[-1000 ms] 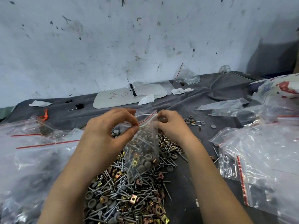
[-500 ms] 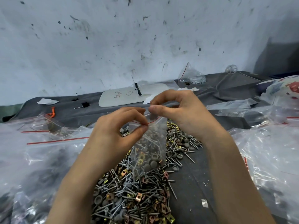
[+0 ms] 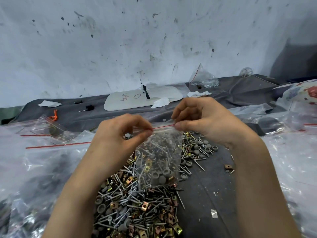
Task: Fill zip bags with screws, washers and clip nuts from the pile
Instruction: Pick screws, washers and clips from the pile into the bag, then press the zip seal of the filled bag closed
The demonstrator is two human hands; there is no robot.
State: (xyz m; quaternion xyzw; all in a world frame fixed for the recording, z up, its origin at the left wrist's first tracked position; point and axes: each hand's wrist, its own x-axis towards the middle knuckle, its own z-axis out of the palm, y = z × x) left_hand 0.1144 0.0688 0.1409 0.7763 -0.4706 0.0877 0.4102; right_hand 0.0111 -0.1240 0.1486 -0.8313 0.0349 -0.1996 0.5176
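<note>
Left hand (image 3: 120, 138) and right hand (image 3: 205, 122) each pinch one end of the red seal (image 3: 163, 126) on the part-filled zip bag (image 3: 159, 152), which I hold taut over the pile (image 3: 137, 203) on the worktop (image 3: 214, 186), evidently to close it without spilling.

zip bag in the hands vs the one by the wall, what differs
The held zip bag hangs pinched at its top by the left hand and right hand; the far zip bag sits on the cloth. The held one mixes screws, washers and clip nuts; the far one only silvery bits. Both clear, red-striped.
</note>
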